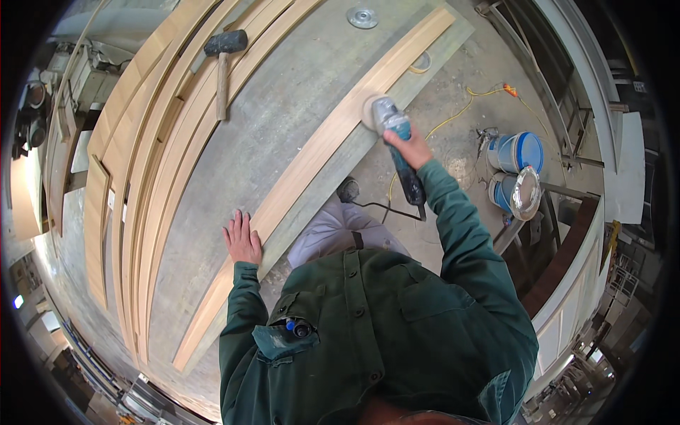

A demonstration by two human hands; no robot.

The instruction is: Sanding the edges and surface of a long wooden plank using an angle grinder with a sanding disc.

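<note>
A long pale wooden board (319,153) lies along the edge of the grey table (262,134). My right hand (411,147) is closed around a teal and black angle grinder (406,170), whose round disc (370,112) rests on or just over the board's upper half. The underside of the disc is hidden. Lower down, my left hand (243,239) lies on the same board, fingers stretched out and holding nothing. A dark power cord (382,207) runs from the back end of the grinder toward the floor.
Several curved wooden strips (152,163) are gathered on the left, with a black-headed mallet (222,85) on them. A metal disc (362,18) sits at the table's far side. Blue-and-white buckets (501,152) and a yellow cord (453,117) are on the floor to the right, beside metal framing.
</note>
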